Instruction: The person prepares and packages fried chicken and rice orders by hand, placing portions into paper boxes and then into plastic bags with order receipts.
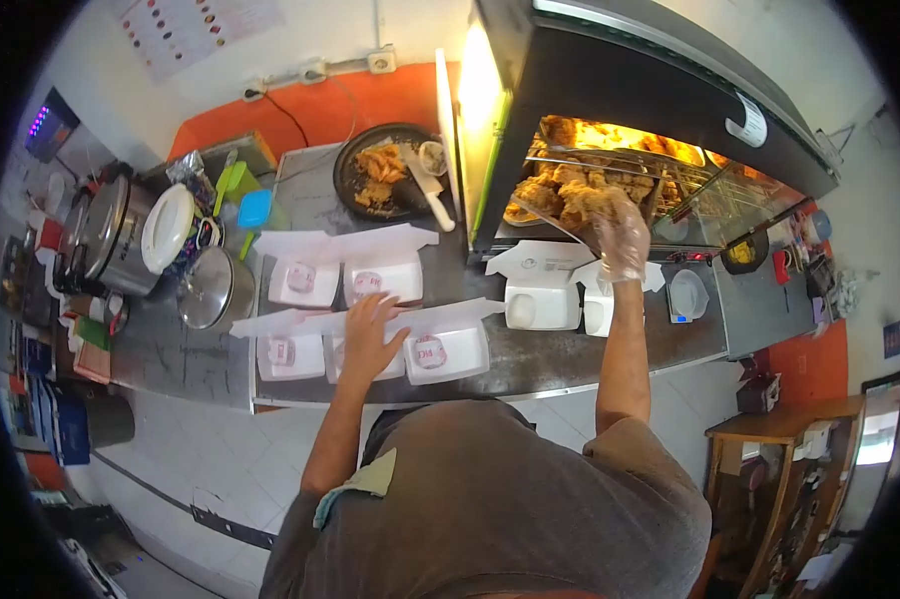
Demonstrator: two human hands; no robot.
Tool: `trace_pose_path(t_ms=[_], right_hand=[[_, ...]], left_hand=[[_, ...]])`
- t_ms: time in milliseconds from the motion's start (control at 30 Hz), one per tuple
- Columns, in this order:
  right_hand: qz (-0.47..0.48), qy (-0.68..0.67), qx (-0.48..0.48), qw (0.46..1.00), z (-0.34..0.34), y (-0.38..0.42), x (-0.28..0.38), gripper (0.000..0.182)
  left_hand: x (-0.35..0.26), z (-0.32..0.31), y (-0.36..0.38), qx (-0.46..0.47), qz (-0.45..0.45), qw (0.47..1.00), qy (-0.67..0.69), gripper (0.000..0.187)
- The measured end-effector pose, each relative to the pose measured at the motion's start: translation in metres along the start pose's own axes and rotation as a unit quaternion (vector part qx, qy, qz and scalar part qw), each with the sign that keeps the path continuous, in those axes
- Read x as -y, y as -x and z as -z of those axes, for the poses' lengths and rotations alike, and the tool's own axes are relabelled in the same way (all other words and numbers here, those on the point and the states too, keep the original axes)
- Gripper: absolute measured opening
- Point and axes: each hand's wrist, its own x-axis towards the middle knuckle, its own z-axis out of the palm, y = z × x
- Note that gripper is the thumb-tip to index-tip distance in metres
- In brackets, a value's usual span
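My left hand, bare with fingers spread, is over the open white boxes, at the middle box of the front row. Round wrapped packets lie in the boxes, one of them in the front right box. My right hand, in a clear plastic glove, reaches into the lit display case at the fried chicken. Its fingertips are at a chicken piece; whether they grip it is unclear. Two more open boxes stand below the case, without a visible packet, the right one partly behind my right wrist.
A dark round tray holds food pieces, a knife and a small bowl. Pots and a green-lidded container stand on the left. A small scale with a plate sits right of the boxes.
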Motion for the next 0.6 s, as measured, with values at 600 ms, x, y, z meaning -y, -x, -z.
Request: trace_pose_path(t_ms=[600], right_hand=[[-0.223, -0.238, 0.342, 0.881, -0.196, 0.084, 0.186, 0.033]], left_hand=[[0.007, -0.019, 0.042, 0.262, -0.057, 0.963, -0.018, 0.051]])
